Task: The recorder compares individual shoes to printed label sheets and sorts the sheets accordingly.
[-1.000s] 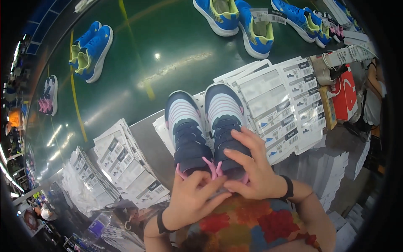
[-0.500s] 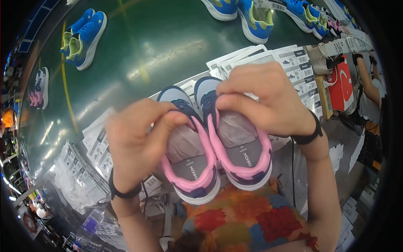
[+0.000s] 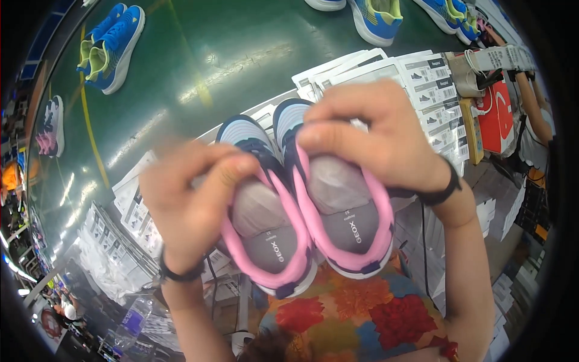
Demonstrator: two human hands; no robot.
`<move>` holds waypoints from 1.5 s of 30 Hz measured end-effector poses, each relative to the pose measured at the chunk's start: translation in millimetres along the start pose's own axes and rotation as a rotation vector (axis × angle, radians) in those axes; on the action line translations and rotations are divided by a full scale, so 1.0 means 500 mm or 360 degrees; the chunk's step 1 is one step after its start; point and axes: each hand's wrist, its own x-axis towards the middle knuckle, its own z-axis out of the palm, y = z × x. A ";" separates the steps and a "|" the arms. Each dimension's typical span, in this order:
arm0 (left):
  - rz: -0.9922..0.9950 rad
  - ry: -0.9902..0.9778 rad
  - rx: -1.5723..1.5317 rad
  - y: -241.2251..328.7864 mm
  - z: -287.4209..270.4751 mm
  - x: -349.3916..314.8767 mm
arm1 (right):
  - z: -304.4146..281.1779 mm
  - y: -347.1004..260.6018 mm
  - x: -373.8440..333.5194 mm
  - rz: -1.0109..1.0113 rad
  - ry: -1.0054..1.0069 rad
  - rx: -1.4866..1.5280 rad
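A pair of navy sneakers with pink linings and pale blue toes lies side by side in front of me, heels toward my body. My left hand [image 3: 187, 196], somewhat blurred, pinches the left sneaker [image 3: 297, 232] near its tongue. At the tongue of the right sneaker [image 3: 312, 232], the thumb and fingers of my right hand [image 3: 377, 136] are closed. Pale crumpled paper [image 3: 259, 208] fills the front of the left shoe, and a similar wad [image 3: 338, 184] sits in the right one. Grey insoles show at both heels. My fingers hide part of the tongues.
Stacks of printed label sheets [image 3: 431, 96] lie beyond my right hand, with more sheets [image 3: 111, 238] at left. Blue sneakers [image 3: 117, 51] and a grey-pink pair [image 3: 53, 127] stand on the green conveyor belt [image 3: 175, 66]. A red box [image 3: 497, 117] is at far right, near another person's arm [image 3: 534, 108].
The insides of both sneakers show more openly, their heels tipped slightly lower. My left hand has shifted a little left. The blue shoes sit higher and nearer the picture's edge.
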 end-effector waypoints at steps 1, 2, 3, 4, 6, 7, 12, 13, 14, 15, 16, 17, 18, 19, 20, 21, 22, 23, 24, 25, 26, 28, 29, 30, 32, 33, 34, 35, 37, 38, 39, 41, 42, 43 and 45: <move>0.0120 0.0029 0.0166 -0.003 0.003 -0.033 | 0.017 0.012 -0.019 -0.0276 0.0064 -0.0082; 0.0266 0.0033 0.0300 -0.003 0.014 -0.061 | 0.011 0.020 -0.051 -0.0486 0.0053 -0.0375; 0.0423 -0.0008 0.0424 -0.006 0.033 -0.095 | 0.015 0.034 -0.086 -0.0583 0.0046 -0.0444; 0.0584 -0.0038 0.0559 -0.011 0.047 -0.131 | 0.032 0.055 -0.134 -0.0703 0.0156 -0.0544; 0.0860 -0.0051 0.0586 -0.036 0.054 -0.172 | 0.037 0.063 -0.197 -0.0723 0.0261 -0.0621; 0.0757 -0.0061 0.0645 -0.030 0.054 -0.177 | 0.036 0.056 -0.204 -0.0716 0.0259 -0.0621; -0.0001 -0.0250 0.0513 -0.004 0.056 -0.163 | 0.016 0.014 -0.193 0.0003 0.0027 -0.0837; 0.0019 -0.0223 0.0533 0.000 0.043 -0.154 | 0.008 0.006 -0.178 0.0046 -0.0082 -0.0780; 0.0015 -0.0210 0.0539 0.003 0.031 -0.140 | 0.001 0.002 -0.164 0.0033 -0.0089 -0.0779; -0.0045 -0.0231 0.0465 0.013 0.010 -0.124 | -0.005 -0.003 -0.147 -0.0007 -0.0071 -0.0652; -0.0100 -0.0259 0.0380 0.025 -0.011 -0.110 | -0.010 -0.015 -0.134 -0.0038 -0.0049 -0.0532; -0.0100 -0.0221 0.0359 0.041 -0.033 -0.105 | -0.017 -0.032 -0.126 0.0018 -0.0011 -0.0436; -0.0126 -0.0082 0.0198 0.058 -0.049 -0.110 | -0.027 -0.038 -0.123 0.0021 0.0030 -0.0216; -0.0108 0.0033 -0.0279 0.056 -0.056 -0.106 | -0.030 -0.045 -0.126 0.0085 0.0168 0.0109; -0.0105 0.0164 -0.0720 0.059 -0.070 -0.111 | -0.026 -0.049 -0.126 0.0128 0.0265 0.0476; -0.0625 0.1128 -0.1369 0.022 -0.030 -0.134 | -0.006 -0.001 -0.135 0.0009 0.0298 0.0882; -0.0573 0.0994 -0.1470 0.027 -0.009 -0.108 | -0.054 0.023 -0.206 0.0080 0.0263 0.0042; -0.0498 0.0981 -0.1360 0.036 -0.004 -0.080 | -0.044 0.014 -0.191 0.0015 0.0234 0.0076; -0.0428 0.0963 -0.1251 0.044 0.021 -0.019 | -0.034 0.003 -0.177 0.0029 0.0224 0.0243; -0.0404 0.0819 -0.1219 0.025 0.088 0.043 | -0.045 0.021 -0.183 0.0133 0.0310 0.0344; -0.0388 0.0786 -0.1105 -0.001 0.094 0.031 | -0.030 0.037 -0.167 0.0198 0.0294 0.0523; -0.0350 0.0659 -0.0940 -0.050 0.083 0.017 | -0.017 0.047 -0.153 0.0350 0.0314 0.0820; -0.0324 0.0571 -0.0887 -0.069 0.079 0.019 | -0.018 0.041 -0.154 0.0433 0.0353 0.0942; -0.0304 0.0566 -0.0777 -0.074 0.041 -0.010 | -0.005 0.020 -0.143 0.0490 0.0301 0.1105; -0.0234 0.0373 -0.0681 -0.119 0.046 -0.008 | -0.011 0.017 -0.136 0.0642 0.0401 0.1344; -0.0201 0.0323 -0.0595 -0.141 0.030 -0.013 | -0.004 0.016 -0.119 0.0702 0.0396 0.1488; -0.0125 0.0212 -0.0556 -0.156 0.009 -0.013 | -0.015 -0.003 -0.121 0.0741 0.0475 0.1601; -0.0113 0.0181 -0.0459 -0.185 -0.002 -0.026 | 0.004 -0.012 -0.090 0.0816 0.0443 0.1753; 0.0467 0.0196 -0.0454 -0.136 -0.021 0.010 | 0.007 -0.018 0.008 0.0676 0.0736 0.1233; -0.0350 0.0305 -0.1618 -0.070 -0.028 0.090 | -0.013 -0.027 0.043 0.0448 0.0619 0.1171; -0.0222 0.0288 -0.1318 -0.070 -0.019 0.132 | -0.035 0.028 0.070 0.0305 0.0617 0.1017; -0.0163 0.0177 -0.0901 -0.116 -0.010 0.164 | -0.025 0.052 0.125 0.0420 0.0287 0.0760; -0.0120 0.0114 -0.0778 -0.135 0.013 0.169 | -0.020 0.079 0.141 0.0445 0.0073 0.0646; 0.0021 0.0323 -0.0581 -0.205 0.024 0.156 | 0.001 0.093 0.147 0.0281 0.0051 0.0162; -0.0126 0.0157 -0.0579 -0.167 0.010 0.118 | 0.001 0.114 0.127 0.0231 -0.0054 -0.0183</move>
